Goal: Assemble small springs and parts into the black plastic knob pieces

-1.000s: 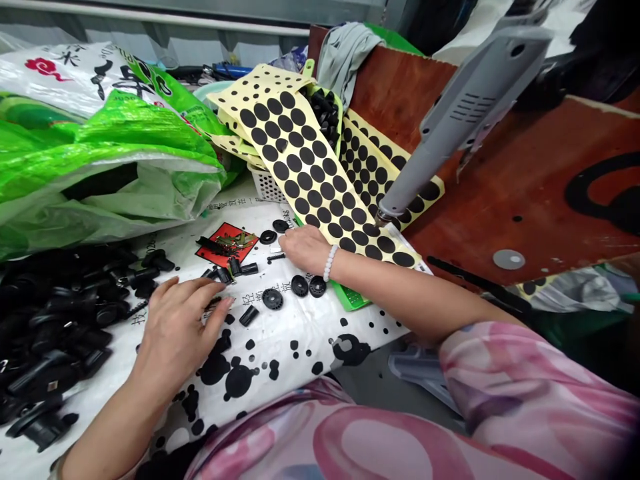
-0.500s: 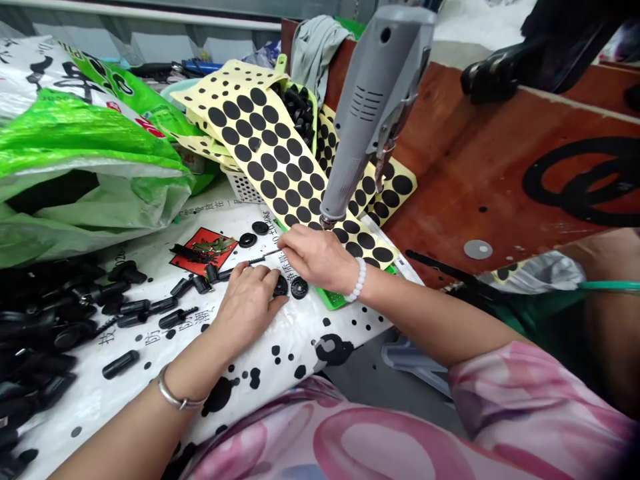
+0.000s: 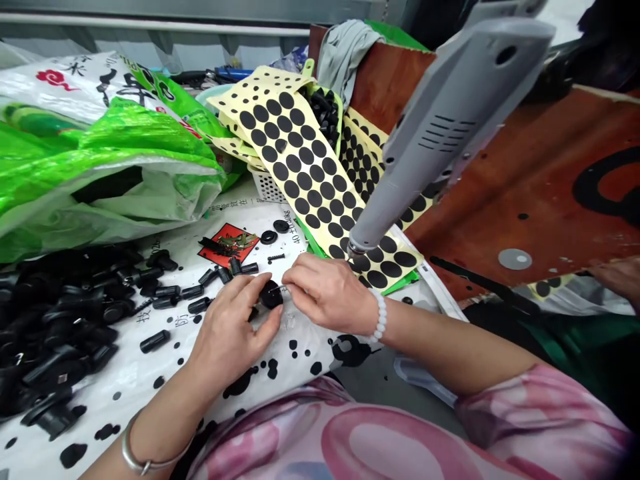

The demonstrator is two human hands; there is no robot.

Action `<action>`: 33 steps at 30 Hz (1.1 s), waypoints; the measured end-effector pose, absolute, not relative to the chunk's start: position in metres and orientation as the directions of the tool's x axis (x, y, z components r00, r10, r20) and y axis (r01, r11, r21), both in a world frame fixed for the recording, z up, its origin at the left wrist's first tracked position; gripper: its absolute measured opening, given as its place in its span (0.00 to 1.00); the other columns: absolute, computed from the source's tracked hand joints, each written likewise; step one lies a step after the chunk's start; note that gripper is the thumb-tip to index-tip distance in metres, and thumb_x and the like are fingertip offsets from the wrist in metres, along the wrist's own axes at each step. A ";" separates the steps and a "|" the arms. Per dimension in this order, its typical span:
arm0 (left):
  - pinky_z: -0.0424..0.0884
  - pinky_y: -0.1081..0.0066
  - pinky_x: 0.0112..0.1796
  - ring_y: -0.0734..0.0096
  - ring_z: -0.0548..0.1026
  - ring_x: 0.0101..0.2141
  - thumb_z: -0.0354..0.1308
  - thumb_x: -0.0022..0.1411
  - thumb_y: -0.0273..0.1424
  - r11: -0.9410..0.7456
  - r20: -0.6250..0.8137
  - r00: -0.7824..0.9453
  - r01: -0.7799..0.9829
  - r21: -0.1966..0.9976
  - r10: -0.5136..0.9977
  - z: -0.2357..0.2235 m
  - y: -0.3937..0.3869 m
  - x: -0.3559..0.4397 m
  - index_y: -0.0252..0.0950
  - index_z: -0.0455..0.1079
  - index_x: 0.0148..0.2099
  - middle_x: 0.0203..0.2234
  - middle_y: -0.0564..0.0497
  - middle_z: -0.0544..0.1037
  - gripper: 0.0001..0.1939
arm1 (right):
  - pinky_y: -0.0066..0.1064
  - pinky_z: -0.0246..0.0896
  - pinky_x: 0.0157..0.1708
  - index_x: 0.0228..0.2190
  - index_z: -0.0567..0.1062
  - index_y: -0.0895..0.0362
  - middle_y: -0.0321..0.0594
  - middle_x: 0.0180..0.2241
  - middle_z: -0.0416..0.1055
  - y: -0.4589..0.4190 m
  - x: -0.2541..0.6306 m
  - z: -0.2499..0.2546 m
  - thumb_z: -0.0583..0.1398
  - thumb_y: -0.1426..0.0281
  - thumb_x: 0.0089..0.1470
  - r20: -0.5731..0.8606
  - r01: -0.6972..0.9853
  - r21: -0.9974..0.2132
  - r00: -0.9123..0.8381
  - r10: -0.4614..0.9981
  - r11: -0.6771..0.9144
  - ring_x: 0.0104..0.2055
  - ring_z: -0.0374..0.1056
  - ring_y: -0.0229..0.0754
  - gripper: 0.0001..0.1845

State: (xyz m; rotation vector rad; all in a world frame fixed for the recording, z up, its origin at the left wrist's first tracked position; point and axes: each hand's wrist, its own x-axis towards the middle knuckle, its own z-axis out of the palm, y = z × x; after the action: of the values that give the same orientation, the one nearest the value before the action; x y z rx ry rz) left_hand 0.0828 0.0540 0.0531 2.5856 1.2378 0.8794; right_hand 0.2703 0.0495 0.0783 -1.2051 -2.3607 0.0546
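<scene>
1. Leftmost, we see a heap of black plastic parts (image 3: 45, 333) spread over the white printed sheet (image 3: 150, 373) that covers our worktop (image 3: 370, 373), with a green and white sack (image 3: 100, 160) lying behind the heap.
2. Next, a few short black cylinders (image 3: 173, 291) lie loose on the sheet between the heap and our hands, and a red square label (image 3: 227, 241) sits just beyond them.
3. Our left hand (image 3: 227, 333), a metal bangle (image 3: 135, 453) on its wrist, has its fingers closed round the small black round disc (image 3: 271, 294), thumb below and fingertips above, so the disc is held just over the sheet at the middle of the view.
4. Our right hand (image 3: 327, 293), with a white bead bracelet (image 3: 380, 317) at the wrist, meets the left one at the disc; its fingers are pinched together on something thin and pale pressed against the disc's edge, too small for us to name.
5. Behind the hands, yellow backing sheets (image 3: 305, 173) covered in black round pads drape over a white basket (image 3: 267, 190) and a green tray (image 3: 400, 283).
6. Further right, a grey power tool (image 3: 440, 127) hangs slanted, its tip just above our right hand and not touching it.
7. Rightmost, a reddish-brown board (image 3: 525, 193) bears a grey round disc (image 3: 517, 259).
</scene>
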 end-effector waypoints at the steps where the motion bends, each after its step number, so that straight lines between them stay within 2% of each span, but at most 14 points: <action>1: 0.72 0.63 0.40 0.63 0.73 0.38 0.54 0.59 0.34 -0.656 0.456 0.491 0.672 0.344 0.742 0.052 0.052 0.081 0.32 0.63 0.52 0.39 0.43 0.72 0.19 | 0.28 0.53 0.27 0.31 0.73 0.60 0.40 0.28 0.66 0.048 0.268 0.080 0.50 0.72 0.57 0.393 0.759 -0.195 -0.520 0.759 0.621 0.28 0.61 0.38 0.13; 4: 0.72 0.62 0.39 0.61 0.73 0.39 0.55 0.59 0.34 -0.671 0.480 0.503 0.681 0.293 0.719 0.049 0.048 0.075 0.33 0.64 0.51 0.38 0.42 0.73 0.19 | 0.30 0.51 0.25 0.29 0.73 0.59 0.40 0.28 0.66 0.044 0.261 0.084 0.50 0.72 0.57 0.370 0.745 -0.054 -0.604 0.706 0.665 0.26 0.58 0.38 0.13; 7: 0.72 0.63 0.39 0.60 0.73 0.39 0.56 0.59 0.34 -0.687 0.507 0.507 0.675 0.269 0.697 0.047 0.045 0.069 0.33 0.64 0.50 0.38 0.42 0.73 0.18 | 0.31 0.52 0.26 0.30 0.74 0.59 0.41 0.28 0.66 0.041 0.258 0.086 0.49 0.73 0.59 0.368 0.702 -0.009 -0.660 0.655 0.712 0.26 0.59 0.38 0.14; 9: 0.72 0.65 0.38 0.64 0.73 0.37 0.56 0.59 0.34 -0.694 0.491 0.513 0.640 0.328 0.705 0.048 0.043 0.064 0.33 0.64 0.51 0.37 0.44 0.73 0.18 | 0.31 0.54 0.28 0.32 0.74 0.60 0.41 0.28 0.67 0.040 0.257 0.085 0.48 0.73 0.60 0.409 0.645 0.009 -0.700 0.586 0.764 0.28 0.61 0.39 0.15; 13: 0.71 0.71 0.36 0.70 0.73 0.35 0.57 0.59 0.34 -0.666 0.376 0.560 0.518 0.537 0.738 0.053 0.039 0.053 0.37 0.64 0.50 0.36 0.48 0.74 0.17 | 0.30 0.56 0.28 0.33 0.74 0.61 0.40 0.26 0.68 0.039 0.257 0.081 0.49 0.74 0.61 0.553 0.476 0.074 -0.751 0.361 0.877 0.27 0.61 0.39 0.14; 15: 0.71 0.72 0.37 0.70 0.73 0.37 0.58 0.58 0.34 -0.651 0.352 0.573 0.479 0.589 0.740 0.056 0.037 0.049 0.38 0.64 0.50 0.37 0.49 0.74 0.17 | 0.30 0.57 0.28 0.32 0.75 0.61 0.41 0.27 0.69 0.039 0.257 0.079 0.49 0.73 0.61 0.615 0.418 0.024 -0.722 0.316 0.908 0.27 0.62 0.38 0.15; 19: 0.70 0.72 0.39 0.69 0.73 0.39 0.59 0.57 0.33 -0.658 0.390 0.558 0.436 0.614 0.733 0.057 0.032 0.044 0.37 0.65 0.51 0.38 0.48 0.74 0.19 | 0.28 0.60 0.28 0.34 0.74 0.64 0.44 0.28 0.70 0.039 0.253 0.076 0.50 0.72 0.61 0.662 0.376 -0.130 -0.656 0.362 0.918 0.28 0.63 0.37 0.14; 26: 0.71 0.73 0.37 0.71 0.73 0.36 0.59 0.57 0.34 -0.605 0.377 0.485 0.510 0.611 0.789 0.054 0.029 0.039 0.37 0.66 0.51 0.36 0.50 0.73 0.19 | 0.29 0.62 0.29 0.35 0.74 0.63 0.44 0.28 0.70 0.036 0.253 0.076 0.50 0.74 0.60 0.651 0.388 -0.131 -0.661 0.374 0.912 0.29 0.64 0.38 0.12; 33: 0.69 0.71 0.42 0.70 0.71 0.41 0.59 0.58 0.33 -0.637 0.372 0.536 0.483 0.601 0.758 0.050 0.029 0.036 0.37 0.63 0.54 0.40 0.48 0.72 0.21 | 0.28 0.64 0.29 0.35 0.73 0.64 0.45 0.28 0.71 0.036 0.252 0.074 0.51 0.75 0.60 0.664 0.359 -0.169 -0.647 0.375 0.918 0.30 0.65 0.38 0.11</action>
State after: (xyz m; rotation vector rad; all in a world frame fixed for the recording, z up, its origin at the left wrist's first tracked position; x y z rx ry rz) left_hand 0.0358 0.0289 0.0502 2.3483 1.0119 0.8679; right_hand 0.2518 0.0356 0.0739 -0.5194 -2.3299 0.0283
